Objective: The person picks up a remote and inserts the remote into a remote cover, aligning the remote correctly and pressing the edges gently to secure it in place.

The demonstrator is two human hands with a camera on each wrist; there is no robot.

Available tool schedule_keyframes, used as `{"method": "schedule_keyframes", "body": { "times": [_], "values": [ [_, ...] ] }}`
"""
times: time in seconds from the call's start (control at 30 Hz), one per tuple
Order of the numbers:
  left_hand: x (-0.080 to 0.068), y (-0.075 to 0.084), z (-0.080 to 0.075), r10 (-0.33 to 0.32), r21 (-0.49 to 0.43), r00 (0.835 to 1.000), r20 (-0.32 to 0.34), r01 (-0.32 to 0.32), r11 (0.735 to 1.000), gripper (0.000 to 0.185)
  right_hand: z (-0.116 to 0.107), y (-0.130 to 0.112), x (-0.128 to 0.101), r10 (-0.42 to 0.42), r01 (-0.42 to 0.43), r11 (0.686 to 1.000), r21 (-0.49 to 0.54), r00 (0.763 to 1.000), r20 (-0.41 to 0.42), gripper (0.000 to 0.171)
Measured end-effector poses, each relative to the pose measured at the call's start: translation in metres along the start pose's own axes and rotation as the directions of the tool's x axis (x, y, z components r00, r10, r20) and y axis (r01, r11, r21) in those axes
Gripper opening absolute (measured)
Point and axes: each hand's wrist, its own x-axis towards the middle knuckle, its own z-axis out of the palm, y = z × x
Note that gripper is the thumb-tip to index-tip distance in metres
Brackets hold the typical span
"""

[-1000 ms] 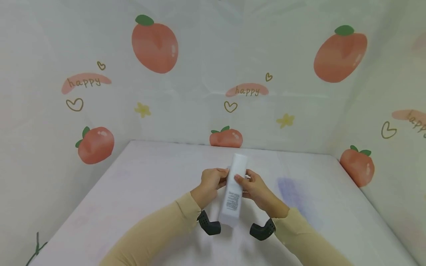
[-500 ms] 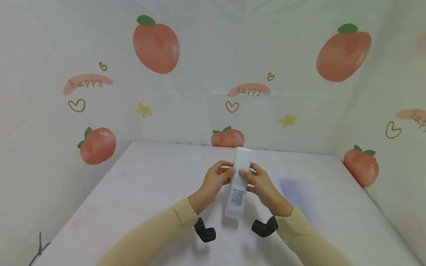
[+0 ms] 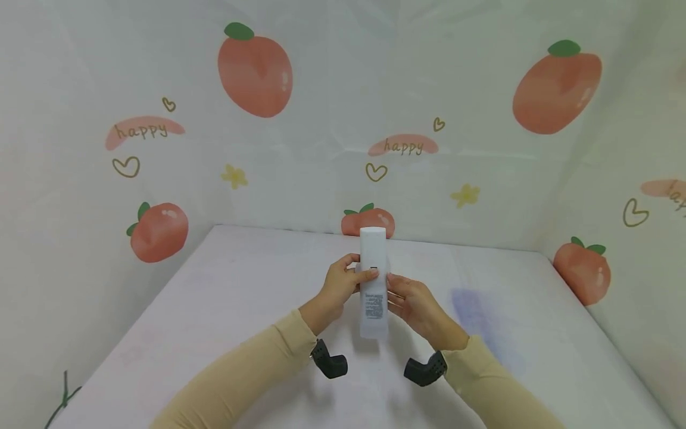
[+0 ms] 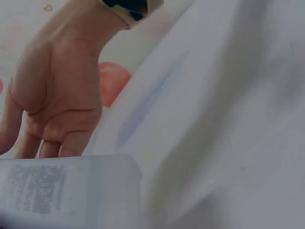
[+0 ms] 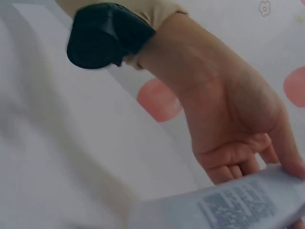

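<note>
A tall, slim white bottle [image 3: 373, 250] with a block of small printed text and a cloudy, see-through lower end stands nearly upright in the head view. My left hand [image 3: 334, 290] grips it from the left, thumb across its front face and fingers behind. At its right side is my right hand [image 3: 418, 304], with loosely extended fingers and the tips right at the bottle's edge. The left wrist view shows that right hand [image 4: 62, 95] over the bottle [image 4: 71, 191], fingertips partly hidden behind it. In the right wrist view, the left hand's thumb [image 5: 288, 152] presses on the printed face.
The white table [image 3: 241, 286] has a purple smudge [image 3: 477, 316] on its right side. Behind it hangs a white curtain [image 3: 321, 89] printed with peaches. Black wrist cameras [image 3: 329, 360] stick out from beige sleeves [image 3: 246, 369].
The bottle has risen slightly, shifted left and gone from tilted to nearly vertical. My left thumb has come onto its front, and my right thumb has left the front for the right edge.
</note>
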Motion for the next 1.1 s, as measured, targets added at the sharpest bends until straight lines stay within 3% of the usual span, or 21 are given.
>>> {"method": "schedule_keyframes", "body": {
  "times": [0.17, 0.33, 0.4, 0.57, 0.73, 0.87, 0.97, 1.1],
  "values": [
    [0.003, 0.000, 0.000, 0.028, 0.001, 0.999, 0.028, -0.028, 1.000, 0.043, 0.009, 0.009, 0.002, -0.004, 0.011, 0.993, 0.115, 0.998, -0.068, 0.032],
    [0.004, 0.000, 0.001, 0.054, 0.074, 0.997, 0.055, -0.058, 0.996, 0.044, 0.021, 0.015, 0.003, 0.031, 0.031, 0.944, 0.328, 0.983, -0.181, 0.012],
    [0.005, -0.001, 0.000, 0.047, 0.121, 0.997, 0.061, -0.054, 0.991, 0.044, 0.024, 0.016, 0.003, 0.052, 0.035, 0.926, 0.376, 0.974, -0.219, 0.013],
    [0.006, -0.001, -0.001, 0.010, 0.166, 0.997, 0.078, -0.022, 0.986, 0.044, 0.026, 0.012, 0.010, 0.073, 0.034, 0.904, 0.426, 0.970, -0.232, 0.041],
    [0.005, 0.001, -0.002, -0.062, 0.165, 0.990, 0.123, 0.041, 0.985, 0.040, 0.021, -0.002, 0.018, 0.142, -0.047, 0.929, 0.366, 0.961, -0.237, 0.044],
    [0.006, 0.003, -0.005, -0.077, 0.183, 0.986, 0.146, 0.050, 0.982, 0.039, 0.020, -0.013, 0.025, 0.163, -0.089, 0.942, 0.325, 0.965, -0.208, 0.044],
    [0.008, 0.003, -0.008, -0.087, 0.195, 0.986, 0.145, 0.057, 0.979, 0.041, 0.020, -0.013, 0.026, 0.148, -0.092, 0.953, 0.289, 0.973, -0.179, 0.044],
    [0.010, -0.002, -0.009, -0.103, 0.173, 0.985, 0.136, 0.079, 0.982, 0.041, 0.021, -0.001, 0.021, 0.055, -0.036, 0.994, 0.100, 0.978, -0.200, 0.036]
  ]
}}
